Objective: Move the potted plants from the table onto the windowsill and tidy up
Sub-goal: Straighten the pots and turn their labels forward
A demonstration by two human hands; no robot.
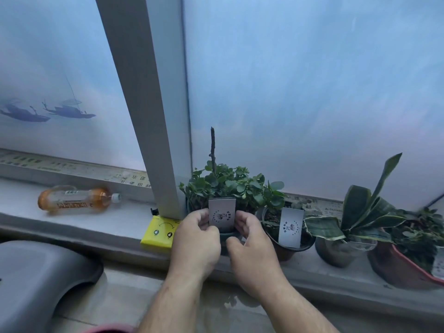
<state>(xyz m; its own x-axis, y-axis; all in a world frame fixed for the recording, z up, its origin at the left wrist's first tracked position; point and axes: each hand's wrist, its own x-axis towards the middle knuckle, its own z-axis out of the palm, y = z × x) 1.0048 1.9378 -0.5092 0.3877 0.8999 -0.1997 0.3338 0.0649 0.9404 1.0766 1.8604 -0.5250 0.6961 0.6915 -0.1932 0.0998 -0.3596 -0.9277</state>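
The windowsill (pixel 96 219) is already lined with four potted plants, so most of the moving appears to be done; the table is not in view, and whether more pots are left there cannot be told. Far right, a red-brown pot (pixel 398 267) is seen, then a snake plant (pixel 360 212), then a dark pot with a white tag (pixel 290 227). The leafy pot (pixel 225 186) by the window frame (pixel 153 116) is held at its front rim by the left hand (pixel 194 239) and right hand (pixel 252 243), fingers curled round it and its card (pixel 221 213). A lying bottle (pixel 77 199) and a yellow pack (pixel 159 233) probably remain for tidying.
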